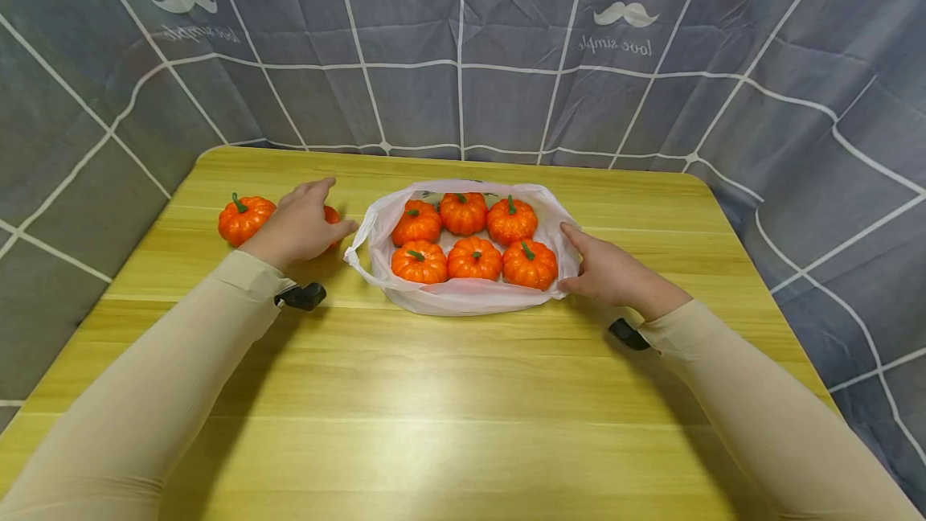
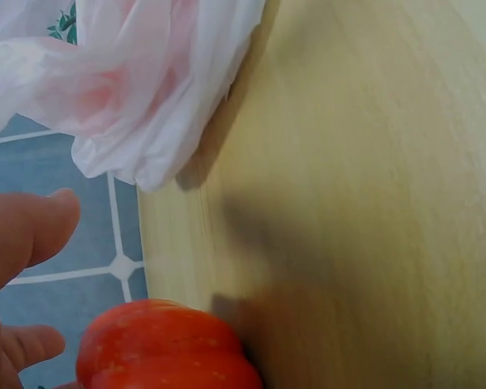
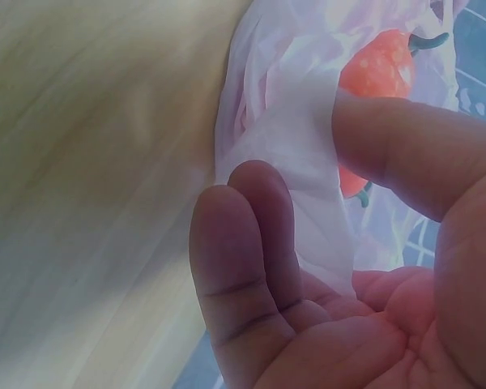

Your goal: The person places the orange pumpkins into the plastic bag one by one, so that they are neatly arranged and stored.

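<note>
A white plastic bag (image 1: pixel 463 300) stands with its mouth wide, holding several small orange pumpkins (image 1: pixel 473 258) with green stems. My right hand (image 1: pixel 615 268) holds the bag's right rim; in the right wrist view the thumb is on the inner side and two fingers are outside the film. Left of the bag, my left hand (image 1: pixel 300 223) hovers with fingers spread over a loose pumpkin (image 2: pixel 166 348), largely hidden by the hand in the head view. In the left wrist view, a gap shows between the thumb and that pumpkin. Another loose pumpkin (image 1: pixel 246 219) sits farther left.
Everything stands on a light wooden table (image 1: pixel 405 392). A grey curtain (image 1: pixel 412 14) with white grid lines surrounds its back and sides. The bag's left handle loop (image 1: pixel 362 244) sticks out toward the left hand.
</note>
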Demonstrator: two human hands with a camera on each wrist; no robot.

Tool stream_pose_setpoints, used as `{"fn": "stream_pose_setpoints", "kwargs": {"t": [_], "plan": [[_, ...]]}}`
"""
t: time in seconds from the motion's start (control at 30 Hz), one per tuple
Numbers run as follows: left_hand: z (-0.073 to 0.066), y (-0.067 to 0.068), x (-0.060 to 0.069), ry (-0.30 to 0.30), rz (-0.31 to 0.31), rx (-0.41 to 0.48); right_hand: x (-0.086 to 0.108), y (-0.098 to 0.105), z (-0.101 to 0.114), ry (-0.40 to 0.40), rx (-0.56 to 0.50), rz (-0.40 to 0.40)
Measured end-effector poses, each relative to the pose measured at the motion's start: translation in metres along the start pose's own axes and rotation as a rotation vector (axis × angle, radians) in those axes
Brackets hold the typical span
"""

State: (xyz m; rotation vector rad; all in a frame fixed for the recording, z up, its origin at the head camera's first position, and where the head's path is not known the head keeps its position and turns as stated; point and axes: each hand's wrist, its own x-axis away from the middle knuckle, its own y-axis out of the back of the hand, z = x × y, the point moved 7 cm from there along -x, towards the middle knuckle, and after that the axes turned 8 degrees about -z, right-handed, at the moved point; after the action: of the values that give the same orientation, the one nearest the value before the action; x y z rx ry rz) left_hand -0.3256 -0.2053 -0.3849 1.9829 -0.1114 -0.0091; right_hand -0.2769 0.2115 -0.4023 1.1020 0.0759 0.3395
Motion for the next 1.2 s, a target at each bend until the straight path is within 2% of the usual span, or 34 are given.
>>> {"fn": "stream_pose_setpoints", "kwargs": {"t": [0.43, 0.63, 1.2], "plan": [[0.012, -0.005, -0.001, 0.02, 0.025, 0.016, 0.0, -0.001, 0.0, 0.002, -0.02, 0.001], [0.014, -0.004, -0.001, 0.006, 0.015, 0.012, 0.001, -0.002, 0.0, -0.006, -0.018, 0.003], [0.02, -0.007, 0.0, 0.045, 0.004, 0.073, 0.001, -0.007, 0.0, -0.002, 0.001, 0.007]]}}
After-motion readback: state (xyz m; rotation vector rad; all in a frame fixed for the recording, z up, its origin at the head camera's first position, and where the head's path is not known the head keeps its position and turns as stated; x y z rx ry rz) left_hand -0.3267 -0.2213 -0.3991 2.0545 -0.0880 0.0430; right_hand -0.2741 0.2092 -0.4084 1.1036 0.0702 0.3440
